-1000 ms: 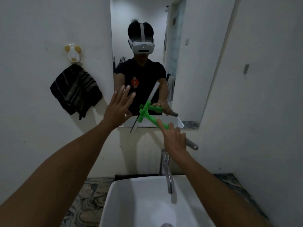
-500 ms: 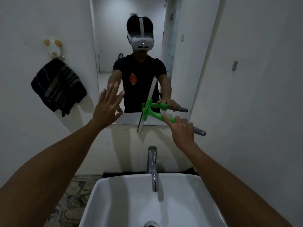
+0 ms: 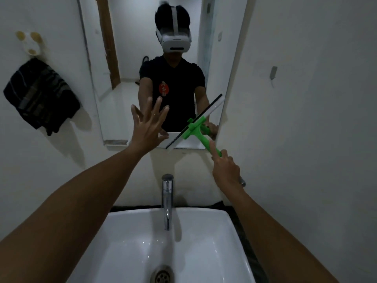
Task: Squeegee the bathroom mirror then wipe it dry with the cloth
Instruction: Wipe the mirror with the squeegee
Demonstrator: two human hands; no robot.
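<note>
A tall mirror hangs on the white wall above the sink. My right hand grips the green squeegee by its handle, index finger stretched along it. The blade lies slanted against the mirror's lower right corner. My left hand is raised with fingers spread near the mirror's lower edge, holding nothing. A dark striped cloth hangs on the wall left of the mirror.
A white basin with a chrome tap sits below my arms. A small hook holder is fixed above the cloth. A wall bracket is right of the mirror. The mirror reflects a person wearing a headset.
The squeegee has shifted right and down to the mirror's lower right corner, its blade tilting more. The view has swung left, and my left hand now sits nearer the mirror's middle.
</note>
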